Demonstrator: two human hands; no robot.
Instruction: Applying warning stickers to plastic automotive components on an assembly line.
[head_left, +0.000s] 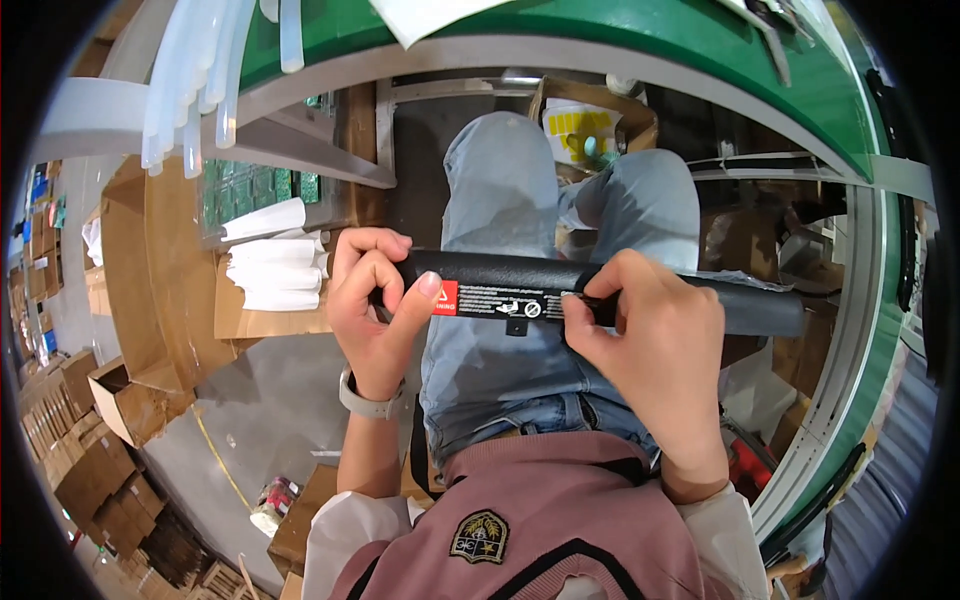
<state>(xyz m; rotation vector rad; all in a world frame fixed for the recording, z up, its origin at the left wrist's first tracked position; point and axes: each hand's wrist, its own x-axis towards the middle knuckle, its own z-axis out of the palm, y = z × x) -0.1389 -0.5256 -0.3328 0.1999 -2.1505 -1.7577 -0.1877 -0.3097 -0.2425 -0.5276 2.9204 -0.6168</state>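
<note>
A long black tube-shaped piece (515, 269) lies level across my lap, above my jeans. Along its near side runs a black label (500, 303) with white print, small pictograms and a red block at its left end. My left hand (375, 305) is closed around the tube's left end, its thumb against the red block. My right hand (655, 335) pinches the tube at the label's right end, with thumb and bent fingers pressing there. Beyond that hand the smooth dark grey end (765, 308) sticks out. A small black tab (516, 327) hangs below the label.
A green-topped bench (650, 45) with a pale metal frame curves ahead and to the right. Translucent tubes (205, 70) hang over its left edge. White rolled pieces (275, 270) lie in cardboard at left. An open carton (640, 120) stands under the bench; stacked cartons (95, 470) fill the lower left.
</note>
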